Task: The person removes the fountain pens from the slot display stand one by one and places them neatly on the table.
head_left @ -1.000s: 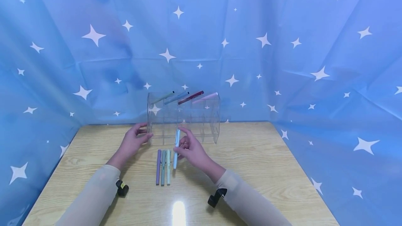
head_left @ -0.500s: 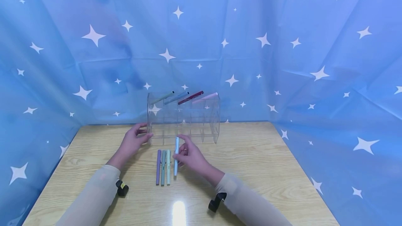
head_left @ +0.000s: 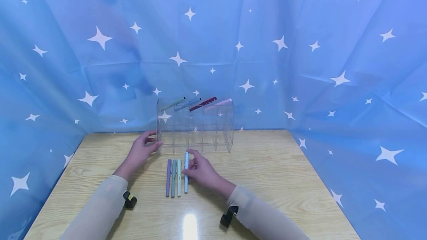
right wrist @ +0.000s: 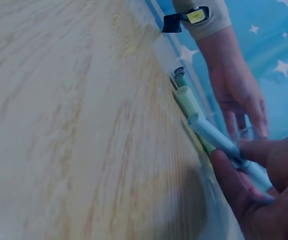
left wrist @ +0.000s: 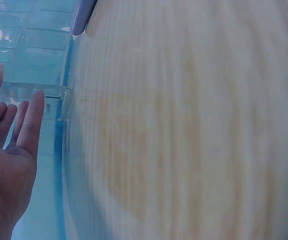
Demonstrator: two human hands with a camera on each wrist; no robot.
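My right hand (head_left: 204,171) pinches a light blue pen (head_left: 186,185), cap end away from me. The pen is just right of a row with a mint green pen (head_left: 179,186), a grey-teal pen (head_left: 173,186) and a purple pen (head_left: 168,180) lying on the table. In the right wrist view the light blue pen (right wrist: 211,134) is close beside the mint one; whether it touches the table I cannot tell. My left hand (head_left: 141,151) rests with fairly straight fingers against the left end of a clear acrylic pen rack (head_left: 207,144); its thumb lies at the front corner.
Across the rack's top tier lean a green pen (head_left: 174,103), a blue pen (head_left: 188,104), a dark red pen (head_left: 203,103) and a lilac pen (head_left: 218,103). A blue star-patterned curtain (head_left: 260,47) hangs behind the wooden table (head_left: 283,173).
My right hand has brought the light blue pen back toward me, away from the rack, and slightly left, beside the row. My left hand has stayed at the rack's end.
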